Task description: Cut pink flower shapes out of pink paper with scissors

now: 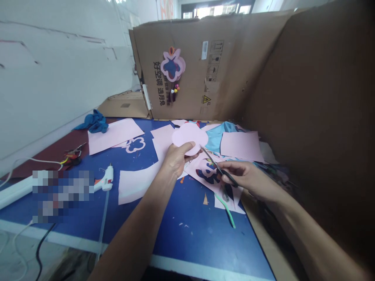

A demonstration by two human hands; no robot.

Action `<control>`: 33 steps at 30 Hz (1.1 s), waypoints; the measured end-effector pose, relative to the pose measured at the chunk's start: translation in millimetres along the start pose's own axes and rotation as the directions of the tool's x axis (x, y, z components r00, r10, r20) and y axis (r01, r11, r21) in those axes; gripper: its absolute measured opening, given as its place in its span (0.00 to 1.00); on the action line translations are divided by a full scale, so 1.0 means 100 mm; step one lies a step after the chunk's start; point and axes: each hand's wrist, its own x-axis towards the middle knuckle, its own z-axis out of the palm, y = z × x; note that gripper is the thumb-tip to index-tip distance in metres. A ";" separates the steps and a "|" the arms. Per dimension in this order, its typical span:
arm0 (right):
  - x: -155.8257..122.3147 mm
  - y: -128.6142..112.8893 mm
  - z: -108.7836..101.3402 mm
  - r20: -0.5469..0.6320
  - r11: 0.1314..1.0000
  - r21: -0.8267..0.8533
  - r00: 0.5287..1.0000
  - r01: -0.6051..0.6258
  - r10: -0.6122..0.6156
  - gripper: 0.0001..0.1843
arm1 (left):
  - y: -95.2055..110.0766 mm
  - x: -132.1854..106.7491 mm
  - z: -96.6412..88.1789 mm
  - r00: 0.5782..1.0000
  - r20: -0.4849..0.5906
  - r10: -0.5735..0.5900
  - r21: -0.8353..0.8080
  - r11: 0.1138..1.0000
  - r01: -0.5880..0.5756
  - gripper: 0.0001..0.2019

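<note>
My left hand (175,158) is closed on the lower edge of a pink flower-shaped paper cutout (190,136), holding it up above the blue table (187,230). My right hand (249,177) grips a pair of scissors (218,168) whose blades point up and left, with the tips touching the cutout's lower right edge. Under both hands lie pink paper sheets (205,168) with shapes cut out of them.
A white glue gun (106,178) lies at left, beside wires and small tools (72,156). Pink sheets (113,134), a light blue sheet (218,134), a blue cloth (93,121) and a green strip (227,208) lie about. Cardboard walls (222,62) stand behind and right, bearing a pink flower decoration (172,64).
</note>
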 end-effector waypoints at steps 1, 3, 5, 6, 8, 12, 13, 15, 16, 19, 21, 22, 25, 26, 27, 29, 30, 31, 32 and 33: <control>0.00 0.00 -0.02 -0.039 1.000 0.005 0.999 -0.001 0.001 0.37 | 0.00 0.00 0.00 1.000 0.004 0.006 0.007 1.000 -0.006 0.16; -0.03 -0.01 -0.09 -0.123 1.000 0.015 0.992 -0.002 0.004 0.38 | 0.01 0.01 -0.01 0.999 0.010 0.035 0.032 0.999 -0.035 0.17; -0.07 -0.04 -0.20 -0.097 0.999 -0.028 0.995 -0.019 0.016 0.35 | 0.02 0.02 -0.03 0.996 0.027 0.079 0.052 0.995 -0.080 0.18; -0.10 -0.06 -0.25 -0.045 0.996 -0.088 0.999 -0.027 0.023 0.34 | 0.03 0.03 -0.05 0.995 0.040 0.093 0.058 0.994 -0.095 0.18; -0.15 -0.11 -0.34 0.051 0.974 -0.225 0.998 -0.030 0.043 0.31 | 0.04 0.04 -0.08 0.994 0.079 0.079 0.063 0.994 -0.085 0.20; -0.19 -0.14 -0.41 0.171 0.941 -0.337 0.984 0.020 0.040 0.29 | 0.08 0.01 -0.12 0.986 0.165 -0.031 0.090 0.996 0.017 0.22; -0.19 -0.14 -0.41 0.207 0.938 -0.346 0.977 0.029 0.046 0.28 | 0.09 0.00 -0.13 0.982 0.182 -0.056 0.105 0.994 0.037 0.22; -0.19 -0.14 -0.40 0.257 0.931 -0.361 0.965 0.047 0.051 0.26 | 0.09 -0.02 -0.13 0.971 0.221 -0.092 0.137 0.989 0.063 0.21; -0.20 -0.15 -0.40 0.270 0.929 -0.365 0.961 0.055 0.050 0.25 | 0.09 -0.02 -0.14 0.964 0.243 -0.105 0.152 0.986 0.069 0.21; -0.21 -0.16 -0.40 0.305 0.934 -0.353 0.951 0.059 0.055 0.23 | 0.06 -0.02 -0.16 0.946 0.300 -0.125 0.186 0.980 0.071 0.21; -0.22 -0.18 -0.41 0.342 0.941 -0.333 0.937 0.051 0.070 0.22 | 0.05 -0.02 -0.17 0.934 0.329 -0.141 0.206 0.976 0.075 0.22; -0.22 -0.19 -0.41 0.352 0.944 -0.326 0.933 0.048 0.074 0.21 | 0.05 -0.02 -0.18 0.928 0.340 -0.150 0.217 0.973 0.078 0.23; -0.22 -0.21 -0.40 0.356 0.943 -0.329 0.932 0.056 0.068 0.22 | 0.06 -0.02 -0.19 0.914 0.365 -0.175 0.251 0.964 0.084 0.22; -0.22 -0.21 -0.40 0.351 0.940 -0.336 0.934 0.062 0.064 0.22 | 0.06 -0.02 -0.19 0.911 0.372 -0.179 0.260 0.962 0.083 0.22; -0.22 -0.22 -0.39 0.350 0.937 -0.343 0.935 0.068 0.060 0.22 | 0.07 -0.03 -0.19 0.908 0.377 -0.182 0.268 0.960 0.081 0.22; -0.22 -0.21 -0.40 0.353 0.932 -0.355 0.934 0.076 0.058 0.22 | 0.07 -0.04 -0.18 0.906 0.381 -0.183 0.283 0.956 0.074 0.22; -0.22 -0.21 -0.40 0.353 0.931 -0.358 0.934 0.077 0.059 0.22 | 0.08 -0.04 -0.18 0.908 0.379 -0.180 0.288 0.955 0.069 0.22; -0.22 -0.20 -0.41 0.357 0.930 -0.360 0.932 0.078 0.060 0.21 | 0.08 -0.04 -0.18 0.910 0.375 -0.176 0.291 0.954 0.065 0.21; -0.22 -0.20 -0.42 0.362 0.929 -0.361 0.930 0.079 0.062 0.21 | 0.07 -0.04 -0.18 0.913 0.370 -0.171 0.292 0.955 0.060 0.20; -0.22 -0.19 -0.43 0.368 0.928 -0.363 0.927 0.079 0.066 0.21 | 0.07 -0.04 -0.18 0.915 0.367 -0.166 0.289 0.956 0.057 0.20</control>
